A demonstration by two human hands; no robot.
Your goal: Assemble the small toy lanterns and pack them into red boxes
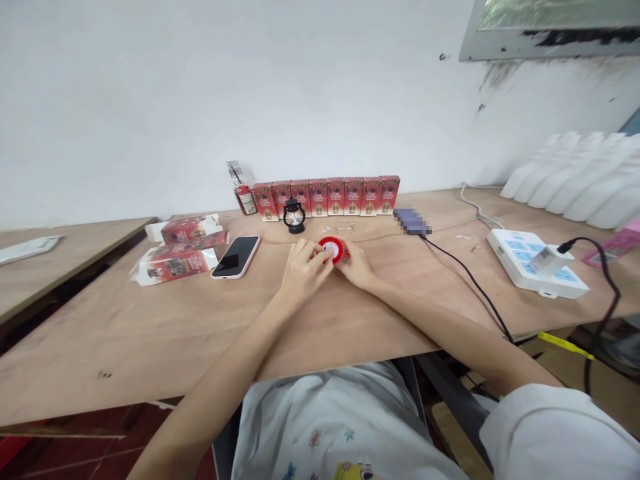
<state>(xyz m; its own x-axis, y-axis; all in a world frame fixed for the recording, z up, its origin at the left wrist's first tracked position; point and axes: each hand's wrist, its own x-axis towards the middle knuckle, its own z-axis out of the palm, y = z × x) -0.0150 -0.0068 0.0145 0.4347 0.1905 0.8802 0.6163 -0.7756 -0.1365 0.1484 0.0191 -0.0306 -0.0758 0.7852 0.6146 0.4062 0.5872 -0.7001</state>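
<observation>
My right hand (356, 265) is wrapped around the right side of a small red round object (329, 241) with a white disc in its middle; its exact kind does not show. Against its left and near edge, my left hand (304, 267) has bent fingers, the tips at the white centre. Both hands are just above the tabletop. Close behind them stands a small black lantern (295, 218) with a clear globe. Small white bits and thin wire pieces (346, 227) lie behind the red object.
Several red printed boxes (335, 198) line the wall beside a bottle (244, 195). To the left are a phone (237, 257) and opened cartons (175, 263). At right lie a blurred bluish device (412, 221) with a cable, a power strip (537, 261) and white bottles (575, 177).
</observation>
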